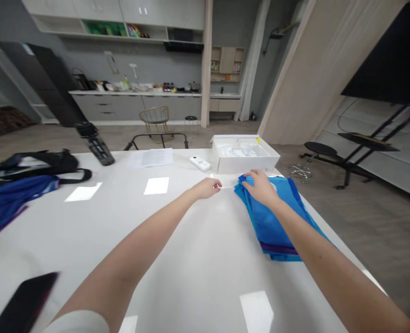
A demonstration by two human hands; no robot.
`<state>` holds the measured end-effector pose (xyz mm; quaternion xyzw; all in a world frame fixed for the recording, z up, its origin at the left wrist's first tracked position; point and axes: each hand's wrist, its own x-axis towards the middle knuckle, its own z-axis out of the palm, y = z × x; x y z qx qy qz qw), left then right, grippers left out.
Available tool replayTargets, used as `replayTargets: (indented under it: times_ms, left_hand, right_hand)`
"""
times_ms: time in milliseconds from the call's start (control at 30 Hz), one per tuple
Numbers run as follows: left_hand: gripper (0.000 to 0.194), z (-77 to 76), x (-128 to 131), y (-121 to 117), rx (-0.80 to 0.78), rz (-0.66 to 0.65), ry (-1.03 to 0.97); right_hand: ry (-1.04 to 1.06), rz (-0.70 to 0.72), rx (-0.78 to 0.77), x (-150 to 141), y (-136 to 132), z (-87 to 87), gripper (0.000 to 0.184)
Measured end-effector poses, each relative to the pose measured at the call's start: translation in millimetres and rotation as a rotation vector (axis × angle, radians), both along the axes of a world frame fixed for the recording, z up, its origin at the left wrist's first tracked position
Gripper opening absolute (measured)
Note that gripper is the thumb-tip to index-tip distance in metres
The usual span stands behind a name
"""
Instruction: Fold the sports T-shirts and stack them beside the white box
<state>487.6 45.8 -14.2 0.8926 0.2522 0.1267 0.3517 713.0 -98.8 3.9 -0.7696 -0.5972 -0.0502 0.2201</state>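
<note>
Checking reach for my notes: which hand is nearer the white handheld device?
Left. The left hand is in front of the device, not touching it; the right hand is farther right, on the folded blue fabric.

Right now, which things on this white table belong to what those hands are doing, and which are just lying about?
In use: right hand on the folded stack of bright blue cloth; left hand just beside it.

Lying about: open white cardboard box, white handheld device, paper sheet, black bag, loose blue cloth.

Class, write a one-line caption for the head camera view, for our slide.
Right hand rests on folded blue cloth on a white table, left hand beside it.
</note>
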Motion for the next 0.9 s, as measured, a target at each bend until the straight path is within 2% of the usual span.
replayTargets:
  times_ms: [100,233,400,467,533,633,767,833,900]
  left_hand:
    - [0.02,19.6,-99.3,2.2,-0.015,0.058,0.055]
    - [0.019,32.5,-251.5,7.3,0.027,0.261,0.079]
    - [0.017,26.5,-452.6,2.5,0.1,0.571,0.138]
    - [0.019,20.3,-523.9,-7.0,0.135,0.706,0.184]
    - [0.025,13.0,-584.5,-18.4,0.174,0.84,0.23]
    - [0.039,-0.1,-652.5,-32.6,0.271,1.032,0.329]
    - [0.069,-20.9,-703.5,-38.2,0.363,1.212,0.519]
    - [0.062,-28.8,-715.8,-36.0,0.345,1.225,0.556]
    - [0.038,-31.7,-722.7,-32.3,0.351,1.231,0.549]
  right_hand:
    - [0.23,0.221,-0.178,-97.1,30.8,5.3,0.023]
    - [0.39,0.438,-0.334,-227.8,70.2,3.9,0.018]
    - [0.478,0.672,-0.417,-387.5,107.5,-18.8,0.019]
    - [0.491,0.755,-0.434,-447.7,118.0,-31.8,0.019]
    - [0.49,0.829,-0.439,-503.3,126.1,-43.4,0.018]
    - [0.488,0.915,-0.467,-575.0,135.4,-53.7,0.015]
    - [0.48,0.965,-0.521,-644.9,145.8,-56.2,0.014]
    - [0.488,0.971,-0.539,-668.1,150.9,-56.9,0.014]
    - [0.511,0.967,-0.541,-684.1,155.6,-58.6,0.013]
